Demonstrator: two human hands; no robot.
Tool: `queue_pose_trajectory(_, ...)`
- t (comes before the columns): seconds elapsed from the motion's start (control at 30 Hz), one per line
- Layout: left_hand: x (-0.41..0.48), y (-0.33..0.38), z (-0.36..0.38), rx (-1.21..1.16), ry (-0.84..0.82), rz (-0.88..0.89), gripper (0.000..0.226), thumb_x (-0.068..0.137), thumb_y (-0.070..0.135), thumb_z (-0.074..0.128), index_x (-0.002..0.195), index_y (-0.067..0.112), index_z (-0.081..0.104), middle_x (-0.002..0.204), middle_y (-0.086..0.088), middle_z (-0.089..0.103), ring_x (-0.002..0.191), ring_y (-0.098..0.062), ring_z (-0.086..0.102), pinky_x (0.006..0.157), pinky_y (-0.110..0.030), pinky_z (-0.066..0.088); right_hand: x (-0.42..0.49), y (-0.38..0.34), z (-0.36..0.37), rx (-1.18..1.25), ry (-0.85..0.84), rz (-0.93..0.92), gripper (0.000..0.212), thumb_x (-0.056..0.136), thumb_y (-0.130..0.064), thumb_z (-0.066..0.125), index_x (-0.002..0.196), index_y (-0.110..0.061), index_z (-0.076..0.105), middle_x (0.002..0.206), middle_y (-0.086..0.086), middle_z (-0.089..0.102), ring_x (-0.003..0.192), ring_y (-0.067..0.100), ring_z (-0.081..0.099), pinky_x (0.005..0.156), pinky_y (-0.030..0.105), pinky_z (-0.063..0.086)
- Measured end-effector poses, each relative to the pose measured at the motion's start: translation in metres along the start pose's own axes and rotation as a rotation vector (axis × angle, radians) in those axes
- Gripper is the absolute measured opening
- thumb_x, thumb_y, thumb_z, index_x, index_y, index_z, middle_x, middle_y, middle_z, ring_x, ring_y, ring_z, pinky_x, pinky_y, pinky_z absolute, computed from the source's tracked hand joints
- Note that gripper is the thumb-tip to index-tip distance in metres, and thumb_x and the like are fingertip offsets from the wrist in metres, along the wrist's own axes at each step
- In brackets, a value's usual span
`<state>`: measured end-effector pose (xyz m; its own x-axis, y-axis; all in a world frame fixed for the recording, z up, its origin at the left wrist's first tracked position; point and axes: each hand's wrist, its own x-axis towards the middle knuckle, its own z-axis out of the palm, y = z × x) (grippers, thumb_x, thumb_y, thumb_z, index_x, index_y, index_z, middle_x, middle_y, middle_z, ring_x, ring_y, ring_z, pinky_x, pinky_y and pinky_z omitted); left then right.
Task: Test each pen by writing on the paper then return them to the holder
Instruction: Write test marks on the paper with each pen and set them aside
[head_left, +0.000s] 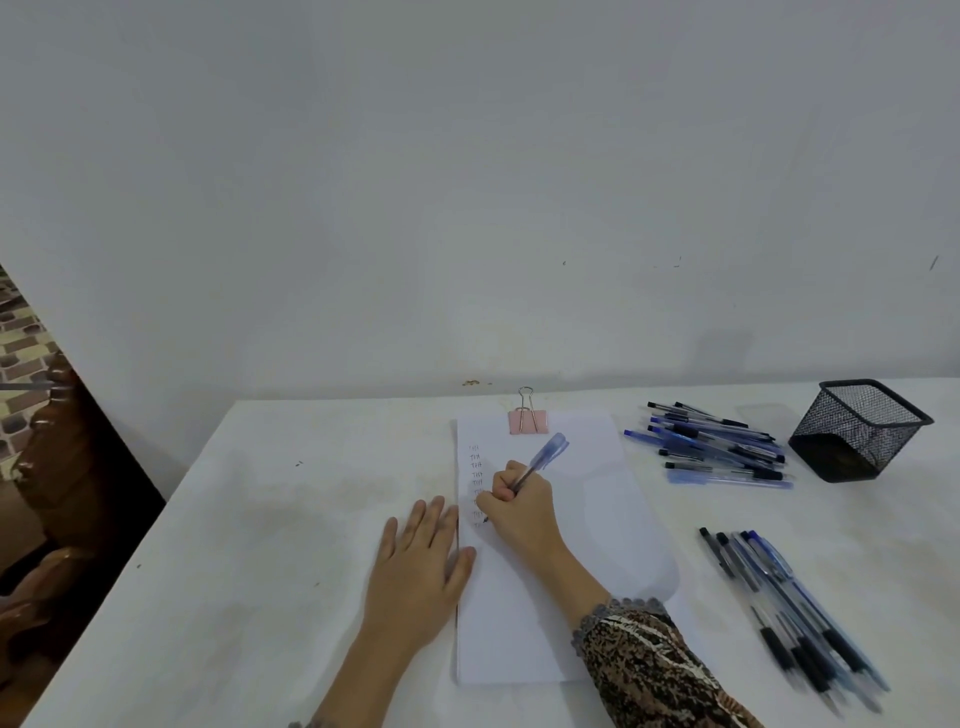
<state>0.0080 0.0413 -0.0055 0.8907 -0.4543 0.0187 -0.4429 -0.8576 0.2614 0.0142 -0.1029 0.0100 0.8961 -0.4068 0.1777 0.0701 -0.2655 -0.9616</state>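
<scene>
Gripping pen (540, 460) in right hand (519, 501), tip touching paper (587, 519) mid-desk. Pressing left hand (421, 561) flat, fingers straight, across paper's left edge. Possibly risking paper sliding and wet ink smearing under the writing hand if easing that pressure. Pointing tip toward near-left corner; long axis slanting up toward far-right corner.

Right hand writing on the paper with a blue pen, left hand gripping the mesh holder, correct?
No. In the head view the left hand lies flat at the left edge of the paper, far from the mesh holder. The right hand does grip the blue pen.
</scene>
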Motion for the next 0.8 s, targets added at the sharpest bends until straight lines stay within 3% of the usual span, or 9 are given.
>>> queue_pose_trajectory(0.23,-0.001,0.000,-0.001,-0.007,0.011,0.012,0.099,0.061,0.066,-0.022,0.148,0.027,0.005,0.156,0.009,-0.002,0.143,-0.009,-0.008,0.110,-0.028,-0.014,-0.002,0.001,-0.001,0.016,-0.007,-0.031,0.049,0.069,0.014,0.054,0.048,-0.018,0.024,0.057,-0.003,0.027,0.047,0.003,0.029,0.055,0.008,0.033)
queue_pose_trajectory(0.5,0.001,-0.002,0.003,0.014,0.010,0.007,0.118,0.049,0.074,-0.040,0.148,0.027,0.004,0.156,0.009,-0.003,0.143,-0.009,-0.008,0.109,-0.028,-0.014,-0.001,0.001,-0.003,0.068,0.041,0.021,0.050,0.069,0.015,0.053,0.049,-0.020,0.024,0.056,-0.006,0.028,0.046,0.003,0.029,0.052,0.011,0.031)
queue_pose_trajectory(0.6,0.000,-0.002,0.001,0.008,0.008,0.008,0.121,0.045,0.074,-0.042,0.148,0.027,0.003,0.156,0.010,-0.004,0.143,-0.008,-0.009,0.111,-0.028,-0.013,0.002,0.001,-0.009,0.294,0.081,0.167,0.053,0.071,0.018,0.048,0.048,-0.023,0.023,0.048,-0.007,0.025,0.042,0.008,0.024,0.042,0.018,0.026)
queue_pose_trajectory(0.7,0.000,-0.001,0.001,-0.010,0.016,0.010,0.100,0.060,0.067,-0.024,0.148,0.027,0.003,0.156,0.010,-0.004,0.143,-0.008,-0.009,0.112,-0.030,-0.012,0.004,0.001,-0.017,0.602,0.081,0.264,0.057,0.075,0.022,0.041,0.047,-0.024,0.022,0.044,-0.007,0.020,0.035,0.008,0.016,0.036,0.014,0.016)
queue_pose_trajectory(0.8,-0.001,-0.001,0.000,-0.019,0.021,0.016,0.104,0.058,0.070,-0.026,0.148,0.027,0.003,0.156,0.010,-0.003,0.142,-0.008,-0.009,0.112,-0.030,-0.012,0.004,-0.003,-0.023,0.748,0.054,0.308,0.053,0.079,0.009,0.052,0.041,-0.022,0.030,0.038,-0.005,0.025,0.030,0.008,0.016,0.036,0.015,0.013)
